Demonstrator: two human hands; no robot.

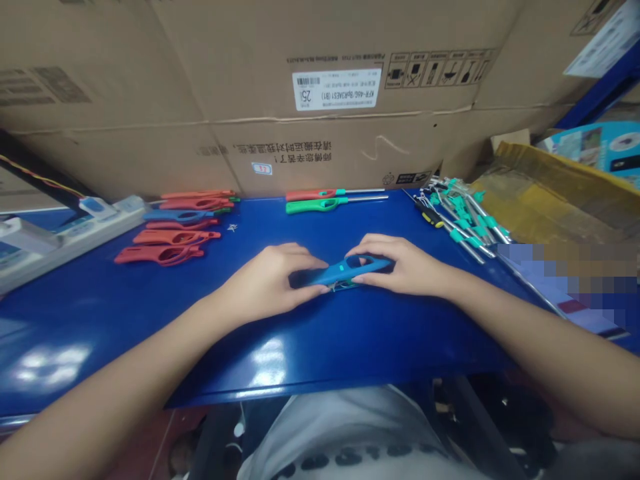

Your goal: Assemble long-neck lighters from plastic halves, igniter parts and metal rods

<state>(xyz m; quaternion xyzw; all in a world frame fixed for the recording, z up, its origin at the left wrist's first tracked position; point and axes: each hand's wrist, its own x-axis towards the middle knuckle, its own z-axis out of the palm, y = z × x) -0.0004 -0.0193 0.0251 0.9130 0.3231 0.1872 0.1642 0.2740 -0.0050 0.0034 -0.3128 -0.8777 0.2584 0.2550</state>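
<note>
Bench observation, single head view. Work in hand: a blue plastic lighter shell [345, 272] is held flat over the middle of a blue metal bench [150, 313], between both hands, with a small green and metal part [343, 286] showing at its underside, close to the bench surface. Whether that part is seated in the shell cannot be told from this view. Left hand [265, 283]: partly closed, fingers curled over the narrow end of the shell, hiding that end. Right hand [400, 265]: also partly closed, fingers and thumb around the looped end, with the shell's oval opening left visible. Both hands grip the same shell, and their fingertips are near each other at mid-shell. Surroundings: to the left lie red lighter shells [165, 253] in a loose stack, with one blue lighter shell [177, 216] among them. Near the far edge, a red lighter [310, 195] and a green lighter [313, 206] lie side by side, metal nozzles pointing right. To the right is a pile of metal rods with teal fittings [465, 217], and a screwdriver [428, 214] lies beside it. A power strip [70, 233] sits at the left edge; cardboard cartons [250, 80] stand behind the bench. The lower right of the frame is pixelated and unreadable.
</note>
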